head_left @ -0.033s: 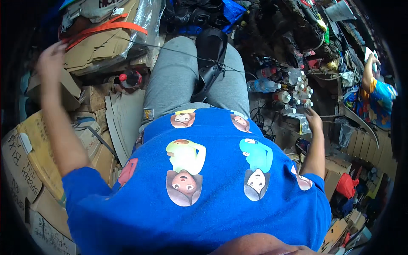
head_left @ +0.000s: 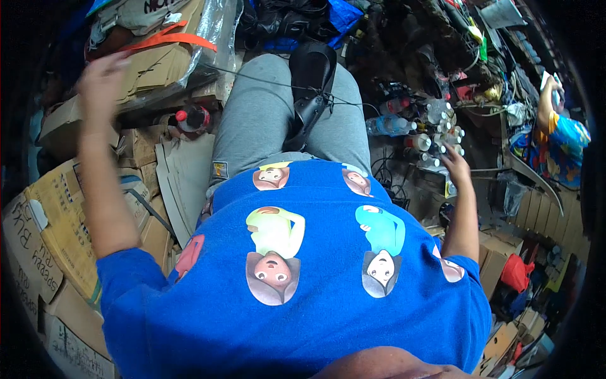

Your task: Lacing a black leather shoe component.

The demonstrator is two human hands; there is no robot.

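Observation:
A black sandal (head_left: 312, 72) lies between my thighs, its strap part nearest my waist. A dark thread (head_left: 259, 78) stretches from it toward my left side, and another length leads off to the right. At the far left my left hand (head_left: 104, 72) is raised beside the flat cardboard; motion smears its fingers, so whether it grips the thread is unclear. My right hand (head_left: 457, 167) hovers out to the right, near several capped bottles (head_left: 435, 139). Its fingers look spread, with nothing visible in them.
A red-capped dark bottle (head_left: 192, 118) stands left of my knee among cardboard boxes (head_left: 57, 221). An orange strip (head_left: 170, 39) lies on stacked cardboard. Dark cables (head_left: 388, 180) coil right of my hip. Another person's arm (head_left: 548, 104) shows at the far right.
My left hand has swung slightly to the right and up. My right hand has moved up and left, closer to the bottles. The sandal stays in place.

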